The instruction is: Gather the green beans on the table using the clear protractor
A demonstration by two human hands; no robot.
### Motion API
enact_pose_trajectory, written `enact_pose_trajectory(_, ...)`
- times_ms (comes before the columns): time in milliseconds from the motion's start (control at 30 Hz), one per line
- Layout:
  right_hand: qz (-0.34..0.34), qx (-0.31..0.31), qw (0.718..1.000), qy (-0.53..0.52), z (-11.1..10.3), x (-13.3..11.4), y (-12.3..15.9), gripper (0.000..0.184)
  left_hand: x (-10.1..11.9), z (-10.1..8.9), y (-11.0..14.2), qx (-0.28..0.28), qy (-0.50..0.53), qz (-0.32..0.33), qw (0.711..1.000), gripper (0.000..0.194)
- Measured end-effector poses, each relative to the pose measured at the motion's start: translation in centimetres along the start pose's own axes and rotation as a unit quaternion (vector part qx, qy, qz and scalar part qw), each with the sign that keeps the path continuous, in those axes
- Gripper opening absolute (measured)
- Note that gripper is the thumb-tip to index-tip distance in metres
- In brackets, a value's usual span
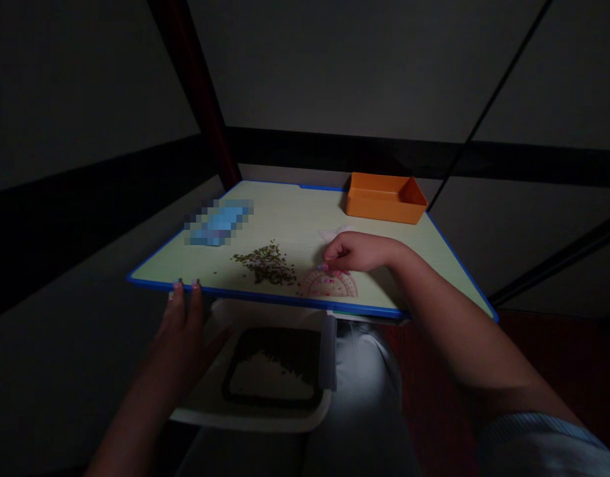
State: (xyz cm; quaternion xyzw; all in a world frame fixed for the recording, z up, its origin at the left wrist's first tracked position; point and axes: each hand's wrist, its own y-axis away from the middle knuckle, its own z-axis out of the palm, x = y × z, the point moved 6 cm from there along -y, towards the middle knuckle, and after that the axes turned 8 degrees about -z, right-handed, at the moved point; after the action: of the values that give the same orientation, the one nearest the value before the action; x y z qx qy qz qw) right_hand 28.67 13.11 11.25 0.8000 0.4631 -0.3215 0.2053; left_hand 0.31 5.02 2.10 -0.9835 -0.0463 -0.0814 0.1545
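A scattered heap of small dark seeds (264,264) lies on a pale green, blue-edged board (305,211), near its front edge. Just beside it, the right hand (357,253) is pinched closed above a pink protractor (335,286); whether it grips anything can't be told. The open left hand (180,338) touches the board's front edge. An orange tray (384,199) stands at the far edge.

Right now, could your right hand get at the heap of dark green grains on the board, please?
Probably yes. The right hand rests on the board just beside the heap of dark green grains, with seemingly only bare board between them. The pink protractor lies by the fingertips, not in the way.
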Motion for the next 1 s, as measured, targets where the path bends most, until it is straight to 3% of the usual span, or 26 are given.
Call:
enact_pose_trajectory(233,0.026,0.017,1.0,0.006,-0.37,0.3,0.14,0.024,0.23,-0.16,-0.06,-0.029,0.008,-0.021,0.999,0.09)
enact_pose_trajectory(700,0.012,-0.002,1.0,0.001,0.12,0.06,-0.07,0.023,0.34,-0.18,-0.02,-0.001,0.005,0.006,1.0,0.089)
enact_pose_trajectory(1000,0.007,-0.008,1.0,-0.01,0.19,-0.05,-0.09,0.026,0.06,-0.01,-0.08,-0.012,0.007,0.0,1.0,0.09)
